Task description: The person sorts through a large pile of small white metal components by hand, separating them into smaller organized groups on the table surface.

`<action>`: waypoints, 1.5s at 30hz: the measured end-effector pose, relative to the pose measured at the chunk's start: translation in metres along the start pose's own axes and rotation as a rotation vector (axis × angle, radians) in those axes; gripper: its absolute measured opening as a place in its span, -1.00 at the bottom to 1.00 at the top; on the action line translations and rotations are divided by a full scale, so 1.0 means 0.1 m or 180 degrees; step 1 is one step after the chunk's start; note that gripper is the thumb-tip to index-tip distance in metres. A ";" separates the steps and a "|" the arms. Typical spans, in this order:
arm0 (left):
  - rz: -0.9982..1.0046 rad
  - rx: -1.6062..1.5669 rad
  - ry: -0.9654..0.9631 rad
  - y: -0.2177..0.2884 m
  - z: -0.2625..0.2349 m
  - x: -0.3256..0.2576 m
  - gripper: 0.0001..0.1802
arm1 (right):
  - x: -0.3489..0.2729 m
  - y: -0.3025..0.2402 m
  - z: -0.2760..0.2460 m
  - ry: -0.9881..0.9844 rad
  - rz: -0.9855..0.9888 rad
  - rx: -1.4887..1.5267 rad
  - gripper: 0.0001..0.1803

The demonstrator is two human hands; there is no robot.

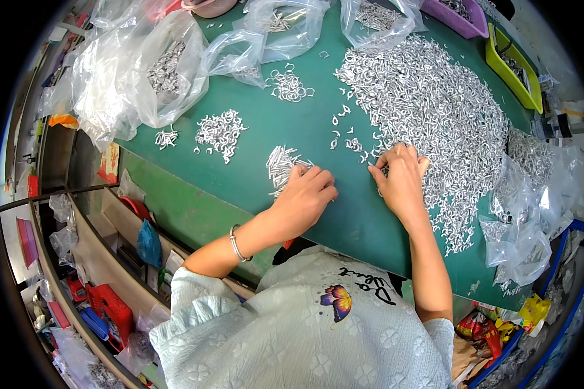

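My left hand [307,194] is closed, fingers curled down beside a small heap of straight, thin silvery metal pieces [281,167]. Whatever its fingertips hold is hidden under the hand. At the left edge of a broad heap of small curved silvery metal pieces [441,117], my right hand [401,178] has its thumb and fingers bent together into the pieces. I cannot make out what lies between them. A few loose pieces [353,144] are scattered just left of that hand. Both heaps lie on a green tabletop [240,188].
Smaller heaps of curved pieces [220,133] and rings [290,86] lie toward the left and middle. Clear plastic bags [169,71] with metal parts stand at the back left. A yellow-green tray [514,68] and a purple basket [457,16] sit at the back right. Shelves [110,240] line the left.
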State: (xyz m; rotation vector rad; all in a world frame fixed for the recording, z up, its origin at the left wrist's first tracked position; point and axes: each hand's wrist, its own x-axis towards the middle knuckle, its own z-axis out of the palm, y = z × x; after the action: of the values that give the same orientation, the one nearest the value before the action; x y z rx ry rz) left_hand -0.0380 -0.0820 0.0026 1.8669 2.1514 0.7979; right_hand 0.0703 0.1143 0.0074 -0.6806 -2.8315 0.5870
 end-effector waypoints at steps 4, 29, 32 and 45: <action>-0.0067 -0.0056 0.0122 0.04 0.02 0.07 -0.67 | 0.01 -0.03 0.01 -0.0011 0.0091 -0.0015 -0.87; 0.0282 0.0041 0.0420 0.02 0.24 0.63 -0.79 | -0.59 0.28 -0.15 0.0605 -0.0510 -0.0407 -0.79; 0.0323 0.0328 0.0311 -0.08 0.41 0.89 -0.81 | -0.61 0.33 -0.18 0.0729 -0.0303 -0.0497 -0.81; 0.0798 0.0776 0.0305 -0.11 0.42 1.03 -0.89 | -0.31 0.38 -0.14 0.0368 -0.0657 -0.0384 -0.61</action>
State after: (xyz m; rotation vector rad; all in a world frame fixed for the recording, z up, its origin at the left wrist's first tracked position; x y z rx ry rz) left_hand -0.0475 0.0278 -0.0173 2.3002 2.1835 0.7087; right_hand 0.1163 0.1353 0.0018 -0.4176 -2.7982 0.3344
